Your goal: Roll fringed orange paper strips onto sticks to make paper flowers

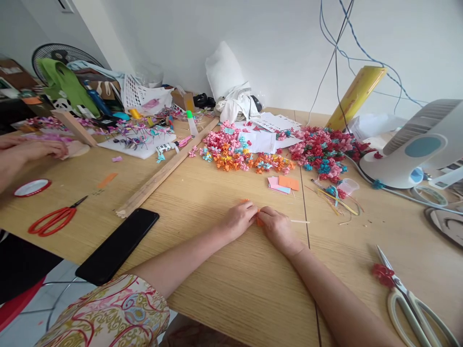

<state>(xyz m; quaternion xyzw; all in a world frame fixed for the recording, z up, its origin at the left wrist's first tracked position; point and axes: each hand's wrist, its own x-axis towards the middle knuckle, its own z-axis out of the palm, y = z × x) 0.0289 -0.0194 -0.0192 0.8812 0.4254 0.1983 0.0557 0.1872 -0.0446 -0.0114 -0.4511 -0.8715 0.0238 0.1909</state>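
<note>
"Head view, quick. My hands?"

"Both on the desk (217,274), meeting near its middle. My left hand (237,221) has its fingers closed on a small orange piece (259,220); my right hand (278,227) pinches the same piece from the other side. Fingertips partly hidden, exact grip unclear."

"So the piece is between my hands. What's nearby?"

"A pale strip (301,221) sticks out past my right hand; can't tell if I hold it. Just beyond, flat coloured paper pieces (284,184): orange, pink, blue. Behind those, a heap of pink and orange paper flowers (231,154), and to its right a mostly red heap (323,144)."

"Left side?"

"Black phone (118,246) beside my left forearm, a wooden bar (168,169) lying diagonally, its near end by the phone. Red-handled scissors (67,212) further left. Another person's hand (48,146) at the far-left edge, near a second wooden piece (74,127)."

"Right side?"

"White-handled scissors (402,287) near my right forearm, blades partly spread, a red bow (383,274) against them. White appliance (405,154) further back, yellow roll (356,99) leaning behind the red heap."
</note>
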